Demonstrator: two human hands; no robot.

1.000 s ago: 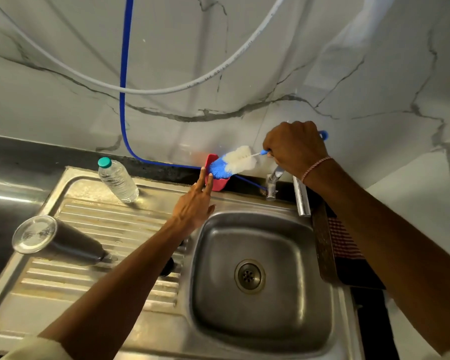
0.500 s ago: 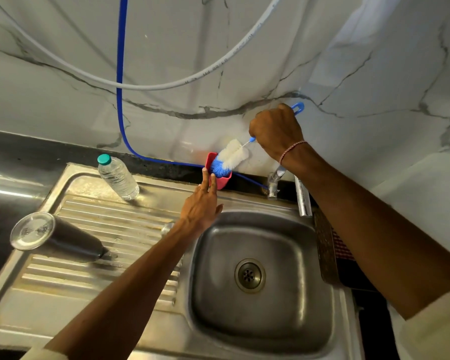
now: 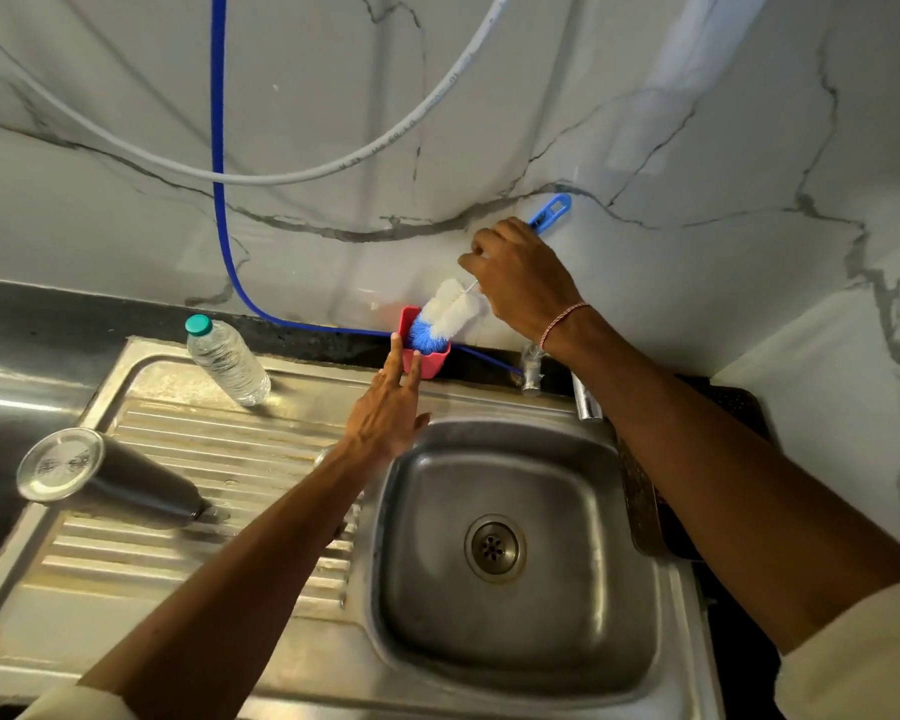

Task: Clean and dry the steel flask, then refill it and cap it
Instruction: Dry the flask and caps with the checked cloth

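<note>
Both hands work at the red holder [image 3: 430, 362], centre of frame: right hand [image 3: 526, 283] grips the bottle brush [image 3: 450, 314] by its blue handle, bristles tipped into the holder; left hand [image 3: 388, 415], fingers straight, touches the holder's front. Steel flask [image 3: 107, 480] rests on the drainboard [image 3: 261, 459], left of frame, base toward the camera, well apart from both hands.

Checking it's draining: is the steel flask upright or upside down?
Upside down: the steel flask rests neck-down on the drainboard, its flat base facing up.
</note>
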